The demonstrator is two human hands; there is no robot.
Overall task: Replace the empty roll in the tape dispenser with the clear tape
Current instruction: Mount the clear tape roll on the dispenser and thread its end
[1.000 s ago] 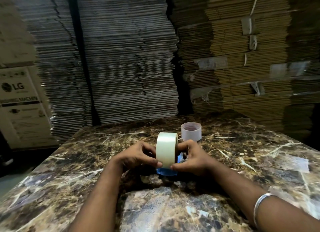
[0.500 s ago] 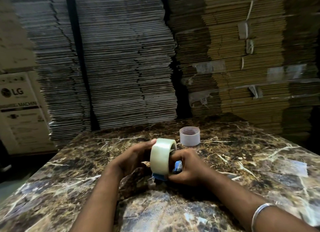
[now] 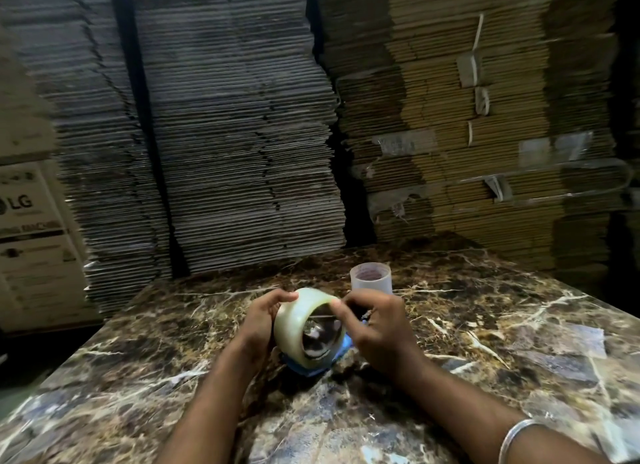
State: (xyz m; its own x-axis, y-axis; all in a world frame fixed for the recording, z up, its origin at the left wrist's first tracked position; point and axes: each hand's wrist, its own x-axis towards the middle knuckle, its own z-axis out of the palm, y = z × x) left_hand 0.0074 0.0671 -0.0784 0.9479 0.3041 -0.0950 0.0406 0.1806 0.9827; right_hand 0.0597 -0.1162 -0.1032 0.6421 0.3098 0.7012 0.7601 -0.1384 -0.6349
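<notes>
While both hands, left [image 3: 260, 320] and right [image 3: 375, 328], are gripping the clear tape [image 3: 300, 325], the empty roll [image 3: 370, 279] is standing at 1 o'clock on the counter [image 3: 502, 325].

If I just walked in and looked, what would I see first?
Right in the middle, the left hand and right hand hold a fat roll of clear tape over a blue tape dispenser on the marble table. Just behind stands the empty roll, upright by itself. Behind the table rise tall stacks of flattened cardboard.
</notes>
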